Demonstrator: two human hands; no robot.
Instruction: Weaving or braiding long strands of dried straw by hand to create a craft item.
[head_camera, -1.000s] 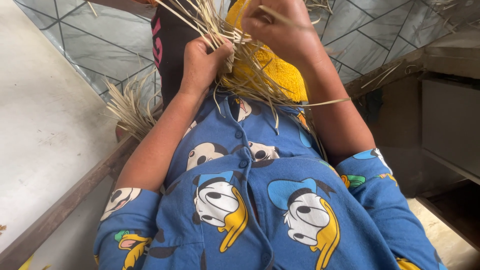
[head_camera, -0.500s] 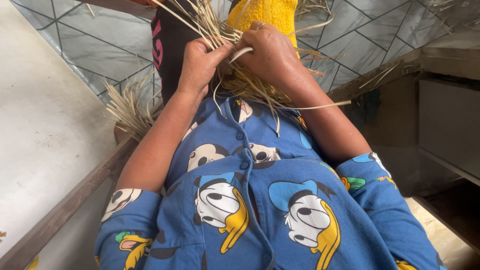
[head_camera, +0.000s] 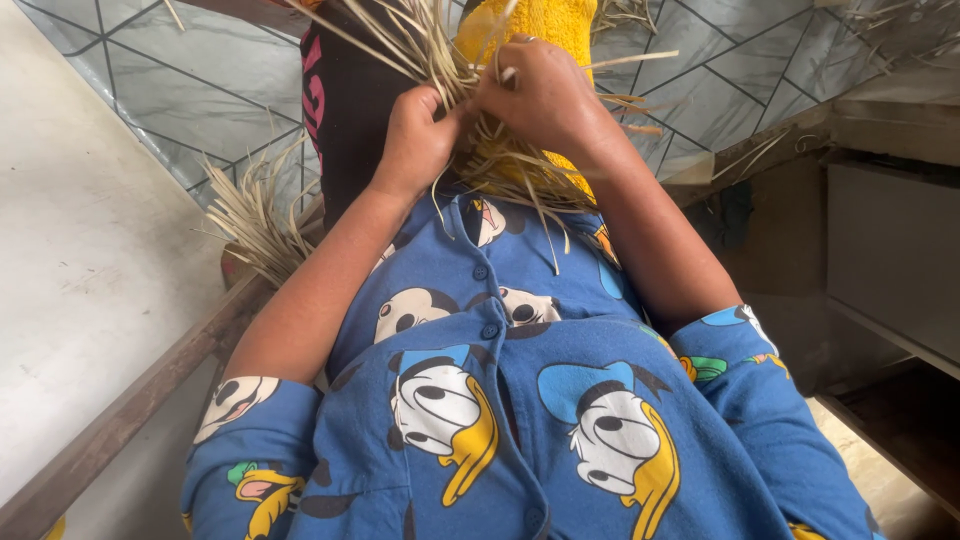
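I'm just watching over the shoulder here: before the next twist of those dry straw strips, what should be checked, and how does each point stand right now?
1. Left hand has a grip on the straw strips: ok, its fingers are closed around them.
2. Right hand is on the same bundle: ok, it pinches strips right beside the left hand.
3. Work is backed by the yellow cloth: ok, it lies directly behind the hands.
4. Loose ends are out of the way: not ok, several hang down over the blue shirt.
5. Spare straw pile is at hand: ok, it lies by the left forearm.
6. Strips are unbroken at the pinch: cannot tell, the fingers hide it.
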